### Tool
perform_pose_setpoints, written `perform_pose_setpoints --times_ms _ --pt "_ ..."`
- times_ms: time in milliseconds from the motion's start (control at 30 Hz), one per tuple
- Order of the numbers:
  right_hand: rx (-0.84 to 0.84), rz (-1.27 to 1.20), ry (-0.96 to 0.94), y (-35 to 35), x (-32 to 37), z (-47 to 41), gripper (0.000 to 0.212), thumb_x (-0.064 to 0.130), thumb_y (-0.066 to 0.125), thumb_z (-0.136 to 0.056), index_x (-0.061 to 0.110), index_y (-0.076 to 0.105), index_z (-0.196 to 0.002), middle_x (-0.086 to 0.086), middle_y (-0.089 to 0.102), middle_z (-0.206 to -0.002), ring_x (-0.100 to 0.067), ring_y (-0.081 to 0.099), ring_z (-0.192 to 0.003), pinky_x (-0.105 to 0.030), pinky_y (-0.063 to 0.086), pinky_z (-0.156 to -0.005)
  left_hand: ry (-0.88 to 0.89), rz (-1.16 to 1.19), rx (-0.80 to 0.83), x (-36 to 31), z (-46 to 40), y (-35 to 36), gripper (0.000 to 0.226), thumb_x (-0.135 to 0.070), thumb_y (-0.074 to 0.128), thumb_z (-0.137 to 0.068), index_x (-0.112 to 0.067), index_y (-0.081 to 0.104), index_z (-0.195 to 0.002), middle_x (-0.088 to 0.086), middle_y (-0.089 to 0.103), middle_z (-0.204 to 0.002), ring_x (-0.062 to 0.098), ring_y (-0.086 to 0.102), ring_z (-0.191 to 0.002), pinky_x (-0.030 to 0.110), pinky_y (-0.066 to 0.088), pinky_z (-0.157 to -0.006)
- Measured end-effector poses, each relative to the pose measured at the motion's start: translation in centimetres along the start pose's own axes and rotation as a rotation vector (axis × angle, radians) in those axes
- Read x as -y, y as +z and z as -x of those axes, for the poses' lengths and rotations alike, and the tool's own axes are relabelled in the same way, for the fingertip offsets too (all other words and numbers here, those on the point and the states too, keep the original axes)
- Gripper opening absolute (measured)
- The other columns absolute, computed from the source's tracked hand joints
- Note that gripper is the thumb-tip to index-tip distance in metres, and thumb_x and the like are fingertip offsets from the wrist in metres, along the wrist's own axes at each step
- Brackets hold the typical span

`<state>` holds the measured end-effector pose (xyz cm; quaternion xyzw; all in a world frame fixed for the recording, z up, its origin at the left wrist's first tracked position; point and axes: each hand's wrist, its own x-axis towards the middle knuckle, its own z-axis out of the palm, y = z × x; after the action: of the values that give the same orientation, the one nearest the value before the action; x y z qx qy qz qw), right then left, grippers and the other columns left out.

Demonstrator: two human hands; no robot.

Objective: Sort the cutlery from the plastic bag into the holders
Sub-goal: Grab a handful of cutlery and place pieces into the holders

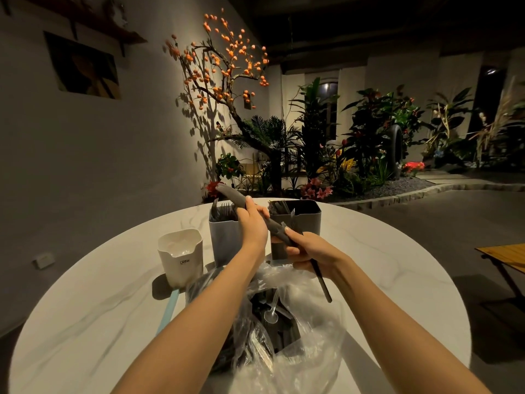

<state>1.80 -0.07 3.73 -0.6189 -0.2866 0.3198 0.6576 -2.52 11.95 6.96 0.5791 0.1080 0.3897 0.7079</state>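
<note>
Plastic bag (287, 331) nearest; beyond it, grey knife (231, 194) between both hands' fingers (250, 201)

A round white marbled counter (383, 251) is seen in the lower frame. A bare tree (224, 66) hung with orange fruit is set against the wall at upper centre, its shadow cast there. A picture (85, 66) is hung at upper left. Green plants (377, 132) and red flowers (413, 166) are banked at centre right. A wooden stool (505, 254) is cut off at the right edge.
</note>
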Motion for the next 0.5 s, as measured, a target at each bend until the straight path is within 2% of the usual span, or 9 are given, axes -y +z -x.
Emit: perform_pose_setpoints --times_ms 133,200,267,300,400,500 --pt "-0.033 -0.046 -0.029 -0.7 0.2 -0.4 0.039 0.038 0.037 -0.103 0.009 0.062 -0.097 0.006 0.032 -0.052 -0.006 0.023 -0.041 -0.018 0.02 -0.041 -0.01 -0.071 0.068 0.1 -1.0 -0.1 0.04 -0.03 0.03 -0.106 -0.014 0.047 -0.073 0.002 0.054 -0.07 0.015 0.05 -0.069 0.035 0.042 -0.08" --pt "-0.064 -0.04 -0.038 -1.2 0.4 -0.4 0.038 0.037 0.038 -0.102 0.007 0.06 -0.095 0.006 0.031 -0.052 -0.006 0.024 -0.042 -0.018 0.021 -0.042 -0.023 -0.125 0.121 0.2 -1.4 -0.3 0.043 -0.03 0.034 -0.106 -0.008 0.058 -0.078 0.003 0.061 -0.074 0.008 0.052 -0.058 0.026 0.044 -0.065" --pt "-0.083 -0.038 -0.036 -1.6 0.6 -0.5 0.038 0.037 0.038 -0.103 0.006 0.059 -0.095 0.005 0.032 -0.052 -0.006 0.024 -0.043 -0.017 0.022 -0.041 -0.067 -0.085 0.176 -0.1 -1.5 -0.3 0.038 -0.026 0.036 -0.105 0.002 0.06 -0.093 0.005 0.064 -0.079 0.001 0.044 -0.04 0.016 0.036 -0.045" --pt "-0.087 -0.041 -0.035 -1.8 0.8 -0.5 0.038 0.037 0.038 -0.103 0.006 0.059 -0.096 0.005 0.032 -0.052 -0.006 0.025 -0.043 -0.017 0.023 -0.041 -0.092 -0.054 0.195 -0.2 -1.5 -0.3 0.034 -0.024 0.038 -0.104 0.003 0.059 -0.099 0.006 0.064 -0.081 0.001 0.042 -0.036 0.013 0.034 -0.041" --pt "-0.116 -0.047 -0.036 -2.3 1.2 -0.7 0.039 0.039 0.038 -0.102 0.006 0.059 -0.097 0.006 0.032 -0.051 -0.007 0.023 -0.042 -0.018 0.021 -0.041 -0.141 -0.05 0.21 -0.7 -1.9 -0.2 0.028 -0.024 0.044 -0.103 -0.004 0.06 -0.091 0.007 0.059 -0.078 0.004 0.043 -0.041 0.013 0.039 -0.044" --pt "-0.183 -0.09 -0.024 -2.4 1.9 -0.8 0.044 0.043 0.036 -0.102 0.007 0.061 -0.096 0.005 0.032 -0.05 -0.007 0.024 -0.041 -0.019 0.019 -0.041 -0.099 -0.068 0.172 -1.0 -2.3 0.4 0.029 -0.022 0.043 -0.103 -0.01 0.059 -0.082 0.007 0.053 -0.071 0.004 0.045 -0.039 0.015 0.04 -0.046"
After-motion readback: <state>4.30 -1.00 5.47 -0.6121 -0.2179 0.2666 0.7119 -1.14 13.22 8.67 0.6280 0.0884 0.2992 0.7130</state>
